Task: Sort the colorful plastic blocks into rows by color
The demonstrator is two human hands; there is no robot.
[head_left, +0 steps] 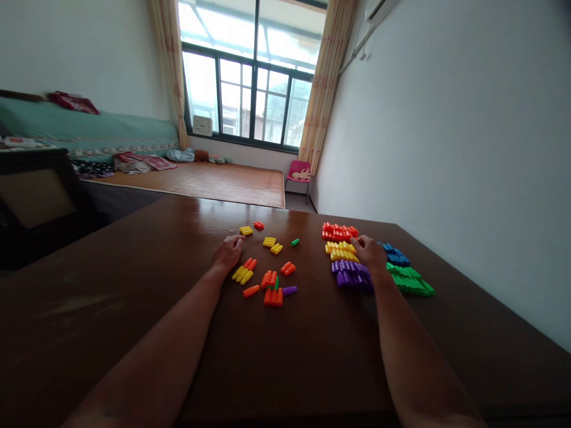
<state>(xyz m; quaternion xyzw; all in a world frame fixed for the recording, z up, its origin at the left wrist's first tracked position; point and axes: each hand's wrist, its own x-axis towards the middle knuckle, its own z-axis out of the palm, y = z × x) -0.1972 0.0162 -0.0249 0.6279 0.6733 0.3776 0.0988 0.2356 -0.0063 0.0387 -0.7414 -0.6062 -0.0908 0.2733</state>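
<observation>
On the dark table, my left hand point(228, 252) rests with fingers curled beside a yellow group of pieces point(245, 230); what it holds, if anything, is hidden. My right hand point(369, 252) has its fingers pressed together at the right end of the yellow rows point(341, 250), and its fingertips are too small to read. Red rows point(339, 231) lie behind it, purple rows point(351, 274) in front, blue point(394, 254) and green rows point(409, 279) to its right. Between the hands lie small orange and yellow groups, a single green piece point(295, 242) and a purple piece point(289, 290).
The brown table point(312, 368) reaches toward a bed with a woven mat point(236, 183). A pink chair point(298, 170) stands beyond the table's far edge. A dark cabinet point(38, 190) is at the left, a white wall at the right.
</observation>
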